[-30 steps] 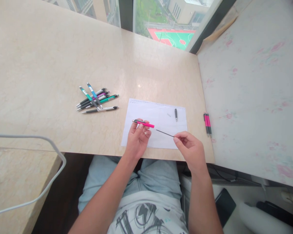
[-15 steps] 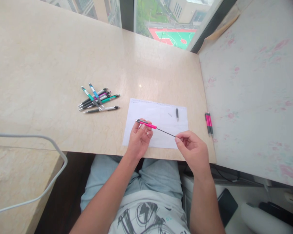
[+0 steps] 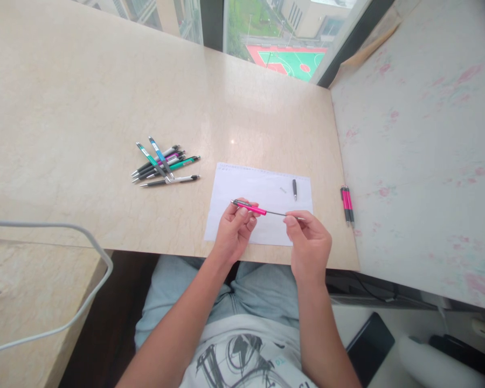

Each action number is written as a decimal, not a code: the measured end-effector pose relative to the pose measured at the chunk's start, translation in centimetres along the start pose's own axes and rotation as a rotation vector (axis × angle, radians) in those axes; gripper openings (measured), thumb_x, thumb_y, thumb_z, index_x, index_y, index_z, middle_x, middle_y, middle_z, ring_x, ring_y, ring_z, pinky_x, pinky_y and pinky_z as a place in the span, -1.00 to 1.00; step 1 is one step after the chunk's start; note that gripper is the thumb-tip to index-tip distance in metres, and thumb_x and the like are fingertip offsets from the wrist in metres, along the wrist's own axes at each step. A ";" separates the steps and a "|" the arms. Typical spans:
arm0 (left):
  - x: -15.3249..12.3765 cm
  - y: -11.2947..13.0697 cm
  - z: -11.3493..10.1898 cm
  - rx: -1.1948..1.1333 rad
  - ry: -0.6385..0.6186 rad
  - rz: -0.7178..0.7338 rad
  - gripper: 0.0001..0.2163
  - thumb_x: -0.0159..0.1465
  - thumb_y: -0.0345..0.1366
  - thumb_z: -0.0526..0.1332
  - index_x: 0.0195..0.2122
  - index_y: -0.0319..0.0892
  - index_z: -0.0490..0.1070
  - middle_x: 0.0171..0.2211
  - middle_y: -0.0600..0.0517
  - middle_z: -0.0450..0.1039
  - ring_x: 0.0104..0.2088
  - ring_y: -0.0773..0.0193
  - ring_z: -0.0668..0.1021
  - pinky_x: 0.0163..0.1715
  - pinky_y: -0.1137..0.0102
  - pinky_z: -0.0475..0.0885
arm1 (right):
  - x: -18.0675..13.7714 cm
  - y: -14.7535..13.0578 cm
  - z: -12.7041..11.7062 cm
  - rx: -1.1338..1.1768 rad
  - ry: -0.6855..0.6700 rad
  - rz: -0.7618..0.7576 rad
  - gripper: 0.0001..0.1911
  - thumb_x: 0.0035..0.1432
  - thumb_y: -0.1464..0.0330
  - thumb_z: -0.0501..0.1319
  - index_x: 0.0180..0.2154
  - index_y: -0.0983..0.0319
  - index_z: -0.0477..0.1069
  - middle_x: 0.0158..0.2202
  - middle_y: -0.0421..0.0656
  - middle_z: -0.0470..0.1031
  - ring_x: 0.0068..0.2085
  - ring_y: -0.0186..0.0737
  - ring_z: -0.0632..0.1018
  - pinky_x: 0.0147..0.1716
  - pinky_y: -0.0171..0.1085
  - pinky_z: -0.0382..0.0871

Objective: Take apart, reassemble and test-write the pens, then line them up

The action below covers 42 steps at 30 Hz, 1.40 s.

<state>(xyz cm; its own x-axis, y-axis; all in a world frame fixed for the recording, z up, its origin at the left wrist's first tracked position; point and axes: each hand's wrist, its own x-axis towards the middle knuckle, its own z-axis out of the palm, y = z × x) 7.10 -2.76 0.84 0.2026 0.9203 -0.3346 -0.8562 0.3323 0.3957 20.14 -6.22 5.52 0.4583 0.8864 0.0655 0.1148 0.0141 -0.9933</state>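
Note:
My left hand (image 3: 237, 226) is closed on a pink pen barrel (image 3: 253, 207), its black clip end pointing left. Between the thumb and fingers of my right hand (image 3: 309, 237) is a thin dark ink refill (image 3: 277, 213), its left part inside the open end of the barrel and its tip showing past my fingers. Both hands are above a white sheet of paper (image 3: 242, 180). On the sheet lie a black pen grip with a metal tip (image 3: 295, 189) and a small spring (image 3: 283, 189).
Several pens (image 3: 165, 163) lie in a pile on the left of the marble-patterned tabletop (image 3: 84, 124). Two pink pens (image 3: 346, 206) rest by the flower-patterned wall (image 3: 412, 161) at right. A white cable (image 3: 92, 237) loops at the lower left. Windows stand behind.
My right hand has moved left along the refill, closer to the barrel, and a shorter length shows between them. My left hand and the barrel have shifted slightly right.

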 end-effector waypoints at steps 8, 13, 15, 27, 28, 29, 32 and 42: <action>0.0 -0.2 -0.1 0.035 0.009 0.013 -0.78 0.07 -0.36 0.48 -0.26 -0.18 0.54 -0.27 0.03 0.61 -0.36 0.46 0.61 -0.34 0.65 0.50 | 0.0 0.6 1.1 0.111 0.078 0.114 -0.77 0.04 0.20 0.40 -0.31 0.21 0.59 -0.36 -0.13 0.61 -0.41 -0.29 0.52 -0.41 -0.26 0.39; 0.1 -0.3 -0.2 0.052 0.001 0.029 -0.80 0.07 -0.38 0.47 -0.27 -0.18 0.55 -0.25 0.02 0.62 -0.35 0.45 0.61 -0.34 0.65 0.50 | 0.0 0.9 1.4 0.133 0.091 0.145 -0.77 0.02 0.21 0.41 -0.30 0.21 0.59 -0.35 -0.13 0.60 -0.40 -0.29 0.52 -0.41 -0.26 0.40; 0.2 -0.3 -0.2 0.047 -0.005 0.031 -0.80 0.08 -0.39 0.46 -0.27 -0.18 0.55 -0.25 0.02 0.63 -0.34 0.45 0.62 -0.33 0.64 0.50 | 0.0 0.9 1.5 0.140 0.091 0.146 -0.77 0.02 0.22 0.41 -0.30 0.21 0.58 -0.35 -0.14 0.60 -0.41 -0.30 0.51 -0.42 -0.28 0.38; 0.1 -0.4 -0.4 0.066 -0.036 0.019 -0.81 0.08 -0.43 0.45 -0.28 -0.17 0.55 -0.27 0.01 0.64 -0.33 0.42 0.63 -0.31 0.63 0.51 | 0.4 1.4 1.5 0.071 0.086 0.083 -0.76 0.05 0.19 0.39 -0.37 0.23 0.51 -0.46 -0.22 0.47 -0.44 -0.34 0.42 -0.44 -0.31 0.32; 0.1 -0.4 -0.4 0.068 -0.032 0.019 -0.81 0.08 -0.42 0.46 -0.28 -0.17 0.54 -0.27 0.01 0.64 -0.33 0.42 0.63 -0.32 0.63 0.51 | 0.4 1.4 1.5 0.077 0.079 0.082 -0.77 0.06 0.19 0.39 -0.37 0.22 0.50 -0.46 -0.23 0.46 -0.44 -0.34 0.42 -0.44 -0.32 0.32; 0.1 -0.4 -0.3 0.070 -0.025 0.019 -0.80 0.08 -0.42 0.46 -0.27 -0.17 0.54 -0.26 0.01 0.64 -0.33 0.42 0.63 -0.32 0.63 0.51 | 0.4 1.4 1.5 0.084 0.074 0.079 -0.77 0.06 0.20 0.39 -0.37 0.22 0.50 -0.46 -0.24 0.46 -0.44 -0.35 0.42 -0.44 -0.32 0.32; 0.0 -0.4 -0.3 0.076 -0.014 0.014 -0.78 0.06 -0.41 0.47 -0.27 -0.17 0.54 -0.25 0.01 0.64 -0.31 0.42 0.63 -0.32 0.63 0.50 | 0.3 1.5 1.6 0.059 0.053 0.065 -0.78 0.07 0.20 0.38 -0.36 0.21 0.49 -0.43 -0.23 0.47 -0.42 -0.33 0.44 -0.43 -0.32 0.34; 0.1 -0.4 -0.3 0.094 0.011 0.014 -0.78 0.05 -0.40 0.47 -0.28 -0.17 0.52 -0.25 0.00 0.63 -0.31 0.41 0.62 -0.30 0.59 0.50 | 3.0 3.2 -1.9 -0.642 -0.149 -0.208 -0.77 0.19 0.36 0.18 -0.12 0.17 0.51 -0.24 -0.12 0.53 -0.36 -0.24 0.46 -0.41 -0.24 0.33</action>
<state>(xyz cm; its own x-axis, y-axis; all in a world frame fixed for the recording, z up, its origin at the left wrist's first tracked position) 7.36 -2.92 0.41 0.1852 0.9229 -0.3375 -0.8104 0.3377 0.4788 23.56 -4.42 2.69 0.2497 0.9496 0.1896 0.7073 -0.0451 -0.7055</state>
